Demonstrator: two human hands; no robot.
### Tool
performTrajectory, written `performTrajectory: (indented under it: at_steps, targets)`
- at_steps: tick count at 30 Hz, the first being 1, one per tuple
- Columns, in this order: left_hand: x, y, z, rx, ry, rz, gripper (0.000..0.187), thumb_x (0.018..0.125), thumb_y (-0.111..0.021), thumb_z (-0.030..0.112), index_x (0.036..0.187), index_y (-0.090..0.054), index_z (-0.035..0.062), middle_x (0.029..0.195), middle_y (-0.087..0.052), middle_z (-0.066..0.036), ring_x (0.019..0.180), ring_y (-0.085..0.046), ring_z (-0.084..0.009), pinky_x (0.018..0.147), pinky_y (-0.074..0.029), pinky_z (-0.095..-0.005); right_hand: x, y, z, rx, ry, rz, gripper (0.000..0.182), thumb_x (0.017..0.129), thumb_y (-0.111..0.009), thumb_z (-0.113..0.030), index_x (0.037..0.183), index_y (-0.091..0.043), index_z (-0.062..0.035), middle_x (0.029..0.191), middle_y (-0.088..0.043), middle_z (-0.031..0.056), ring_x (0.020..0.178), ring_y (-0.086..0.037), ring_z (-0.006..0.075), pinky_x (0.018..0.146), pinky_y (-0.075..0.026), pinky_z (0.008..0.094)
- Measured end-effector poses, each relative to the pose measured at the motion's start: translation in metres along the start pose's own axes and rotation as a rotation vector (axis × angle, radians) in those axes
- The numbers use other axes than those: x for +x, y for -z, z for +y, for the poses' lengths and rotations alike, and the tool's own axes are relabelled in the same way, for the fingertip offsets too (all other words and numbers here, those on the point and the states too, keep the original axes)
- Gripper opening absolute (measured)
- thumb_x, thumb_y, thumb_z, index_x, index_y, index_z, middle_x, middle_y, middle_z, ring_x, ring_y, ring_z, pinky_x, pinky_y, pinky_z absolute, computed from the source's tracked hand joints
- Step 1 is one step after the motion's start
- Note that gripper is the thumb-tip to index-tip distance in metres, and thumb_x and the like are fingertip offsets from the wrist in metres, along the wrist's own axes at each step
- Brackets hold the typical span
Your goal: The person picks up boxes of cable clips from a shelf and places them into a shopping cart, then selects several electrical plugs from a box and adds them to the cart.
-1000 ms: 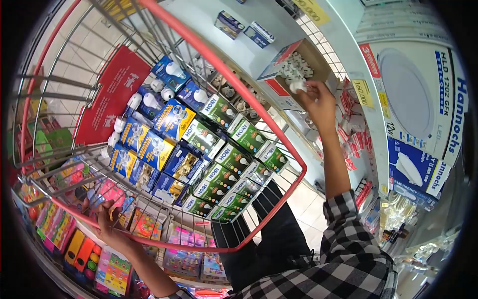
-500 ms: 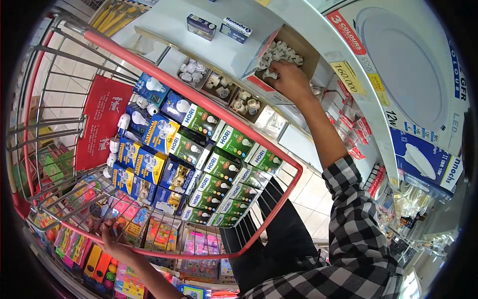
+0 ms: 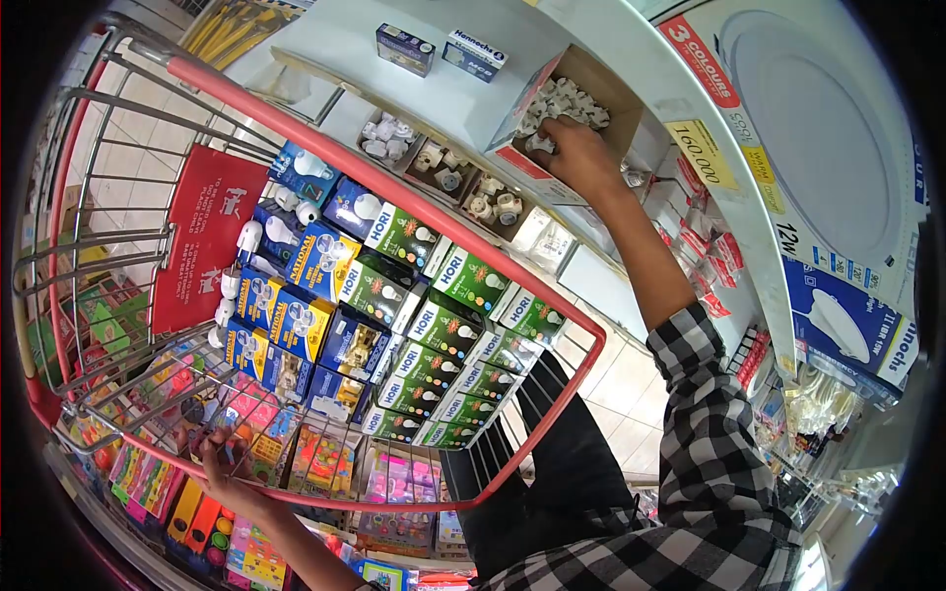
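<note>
My right hand point(image 3: 583, 160) reaches into an open cardboard box point(image 3: 624, 118) on the shelf. Its bent fingers are down among small white plastic fittings point(image 3: 567, 98), closed on one at the near side of the pile; the fingertips are partly hidden. My left hand point(image 3: 223, 465) is at the red rim point(image 3: 335, 501) of a metal shopping cart, its fingers curled over it beside the wire side. Inside the cart stand stacked green HORI bulb boxes point(image 3: 443, 325), with blue-and-yellow NATIONAL boxes point(image 3: 301, 320) beside them.
Shelf trays hold white sockets point(image 3: 386, 136) and beige fittings point(image 3: 493, 202). Two small Hannochs boxes point(image 3: 475, 56) stand behind. A large lamp box point(image 3: 808, 108) is at right, near a yellow price tag point(image 3: 702, 153). Colourful toys point(image 3: 320, 458) lie beyond the cart's wires.
The view has shifted slightly, so the shelf and cart sit a little differently in frame. My right hand stays in the box of fittings, and my left hand stays at the cart rim.
</note>
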State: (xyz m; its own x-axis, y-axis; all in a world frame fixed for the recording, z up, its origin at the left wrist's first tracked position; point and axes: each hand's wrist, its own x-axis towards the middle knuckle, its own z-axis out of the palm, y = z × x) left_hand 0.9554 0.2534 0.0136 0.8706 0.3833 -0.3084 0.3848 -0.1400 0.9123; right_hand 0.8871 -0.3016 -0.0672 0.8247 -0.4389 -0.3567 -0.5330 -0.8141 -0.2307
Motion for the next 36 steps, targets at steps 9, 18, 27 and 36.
performTrajectory:
  at_steps: [9,18,27,36]
  targets:
    - [0.006,0.01,-0.011,-0.043,-0.007,0.002,0.041,0.098,-0.052,0.013,0.138,-0.046,0.006,0.088,-0.066,-0.012,0.074,-0.063,-0.0167,0.055,-0.053,-0.0299,0.003,-0.009,0.007,0.015,0.096,0.106,0.032,0.081,-0.072,-0.019,0.106,-0.065,0.0003,0.104,-0.065,0.018,0.095,-0.065,0.0372,0.083,-0.051,0.0436]
    - [0.001,0.002,-0.003,-0.064,0.006,0.005,0.042,0.097,-0.053,0.009,0.138,-0.045,0.0055,0.088,-0.064,-0.009,0.079,-0.062,-0.0143,0.061,-0.051,-0.0289,0.002,-0.006,0.008,0.058,0.046,0.035,0.037,0.081,-0.07,-0.016,0.114,-0.063,-0.0016,0.111,-0.063,0.0205,0.103,-0.062,0.0405,0.09,-0.05,0.0477]
    - [-0.01,-0.014,0.013,-0.057,0.004,-0.012,0.045,0.096,-0.055,0.009,0.139,-0.044,0.0043,0.088,-0.06,-0.007,0.083,-0.061,-0.014,0.062,-0.051,-0.0261,-0.012,0.006,0.002,0.127,0.036,0.139,0.03,0.082,-0.073,-0.016,0.105,-0.064,0.0011,0.099,-0.067,0.0161,0.081,-0.066,0.0281,0.076,-0.052,0.0368]
    - [-0.017,-0.024,0.018,-0.064,0.025,0.115,0.042,0.093,-0.056,0.011,0.133,-0.046,0.0037,0.088,-0.063,-0.009,0.079,-0.063,-0.0167,0.065,-0.054,-0.0307,-0.08,0.058,-0.104,0.44,0.116,0.531,0.03,0.102,-0.054,-0.024,0.088,-0.061,0.0019,0.076,-0.063,0.0088,0.064,-0.055,0.0157,0.06,-0.043,0.0277]
